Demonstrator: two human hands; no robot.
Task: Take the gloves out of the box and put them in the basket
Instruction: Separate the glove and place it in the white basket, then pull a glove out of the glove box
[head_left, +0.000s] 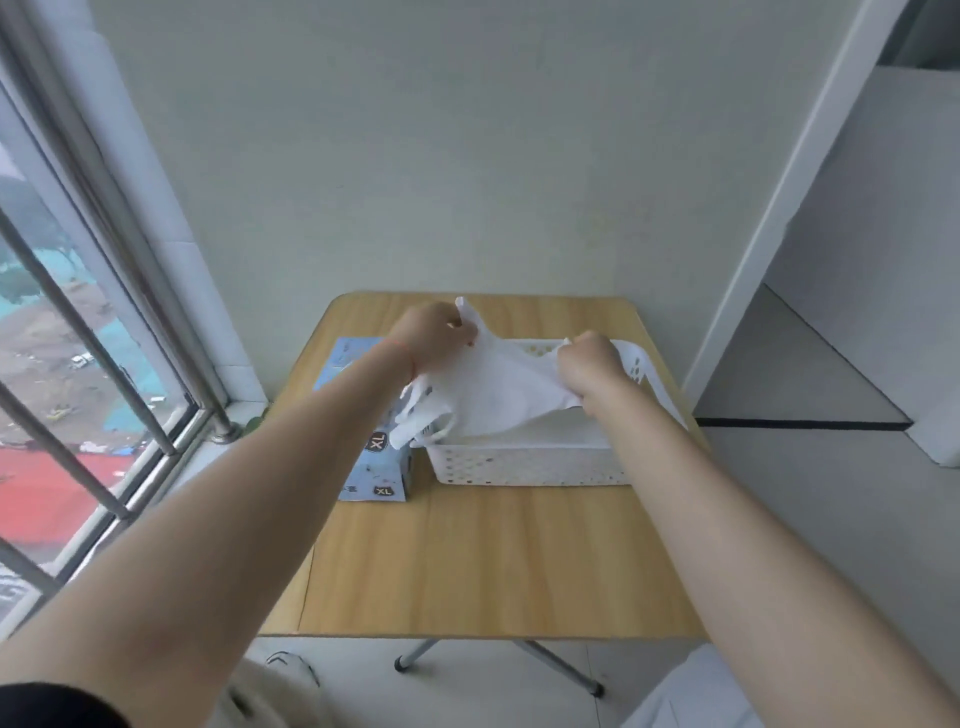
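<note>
While both arms are reaching out over the wooden table (467, 561):
Surroundings: blue box (382, 467) is sitting just left of the white basket (524, 462), window (78, 364) further left.
Glove: white glove (506, 387) is hanging stretched above the basket.
Left hand (434, 335): pinching the glove's far edge.
Right hand (592, 364): gripping its right edge.

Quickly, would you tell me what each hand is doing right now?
Left hand: pinches the white glove.
Right hand: grips the same glove, over the basket.

Both arms reach forward, left grip (434, 332) and right grip (589, 364) clenched.
</note>
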